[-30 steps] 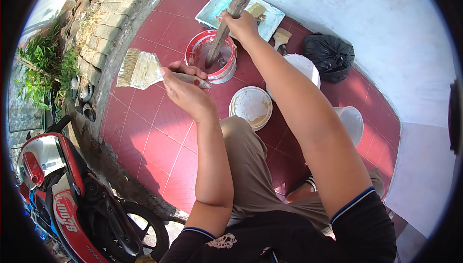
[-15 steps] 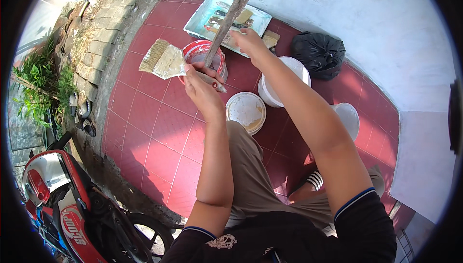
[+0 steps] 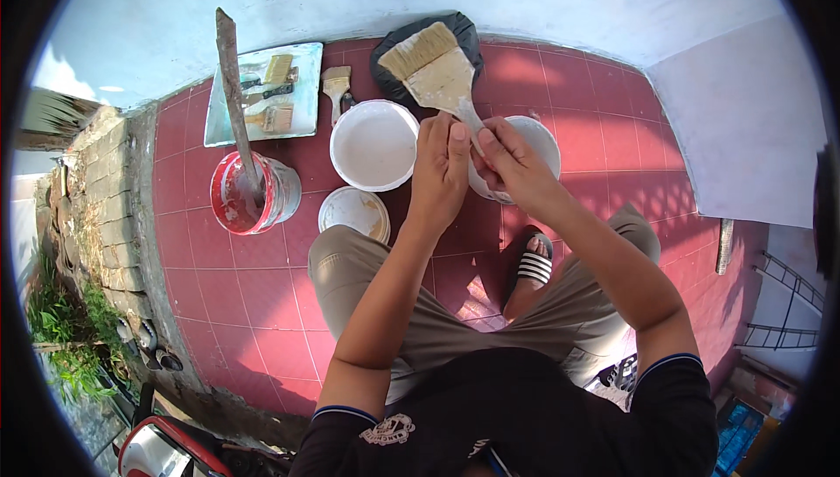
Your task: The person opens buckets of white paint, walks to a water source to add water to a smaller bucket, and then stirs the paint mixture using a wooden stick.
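Note:
A wide flat paintbrush [image 3: 442, 83] with pale bristles and a paint-crusted body is held up between my hands, bristles pointing up and to the left. My right hand [image 3: 518, 162] is closed round the lower handle. On the brush's neck, where the handle begins, the fingers of my left hand [image 3: 440, 171] are closed too. Behind my right hand stands a white bucket [image 3: 544, 137], partly covered by it. A white tub [image 3: 374, 146] with whitish contents stands left of my left hand, and a round paint-stained lid [image 3: 353, 213] lies nearer.
A red-rimmed bucket [image 3: 284, 192] at the left holds a long wooden stick [image 3: 232, 83]. Behind it lies a pale tray [image 3: 215, 122] with several brushes. Another brush [image 3: 336, 87] lies beside the tray. A black plastic bag [image 3: 468, 44] sits against the wall. A motorcycle [image 3: 166, 451] stands lower left.
The view has swung right. The paintbrush, held by my left hand before, has turned upright, and my right hand has left the stick and closed round the brush handle. The stick now leans in the red-rimmed bucket.

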Demonstrator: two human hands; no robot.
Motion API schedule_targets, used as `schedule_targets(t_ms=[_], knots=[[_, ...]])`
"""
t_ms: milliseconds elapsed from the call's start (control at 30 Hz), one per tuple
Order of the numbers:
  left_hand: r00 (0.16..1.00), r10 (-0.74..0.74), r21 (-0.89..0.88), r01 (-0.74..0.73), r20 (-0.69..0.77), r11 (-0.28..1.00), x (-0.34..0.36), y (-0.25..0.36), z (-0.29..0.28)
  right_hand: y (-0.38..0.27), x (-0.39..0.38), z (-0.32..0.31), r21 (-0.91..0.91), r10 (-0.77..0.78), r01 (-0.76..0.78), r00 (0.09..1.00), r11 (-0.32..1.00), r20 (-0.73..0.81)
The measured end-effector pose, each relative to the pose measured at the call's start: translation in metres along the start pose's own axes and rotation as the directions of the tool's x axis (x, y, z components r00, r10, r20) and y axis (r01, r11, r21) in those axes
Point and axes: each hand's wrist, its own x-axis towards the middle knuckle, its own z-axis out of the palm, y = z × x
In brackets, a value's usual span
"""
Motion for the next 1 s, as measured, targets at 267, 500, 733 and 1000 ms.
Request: schedule_targets(t_ms=[267, 500, 733, 1000], knots=[[0.798, -0.599, 0.107, 0.591, 0.068, 0.8, -0.069, -0.12, 0.114, 0.007, -0.048, -0.118, 0.149, 0.042, 0.037, 0.868, 0.988, -0.495], [0.616, -0.785, 0.015, 0.786, 0.065, 0.618, -0.088, -0.115, 0.154, -0.011, -0.052, -0.164, 0.357, 0.03, 0.284, 0.744, 0.89, -0.667], [0.397, -0.917, -0.395, 0.838, -0.032, 0.376, -0.081, -0.092, 0.178, -0.017, -0.045, -0.168, 0.473, 0.08, 0.29, 0.781, 0.832, -0.62], [0.331, -0.941, -0.363, 0.871, -0.066, 0.331, -0.064, -0.066, 0.204, -0.003, -0.087, -0.183, 0.504, 0.264, 0.146, 0.71, 0.851, -0.653]])
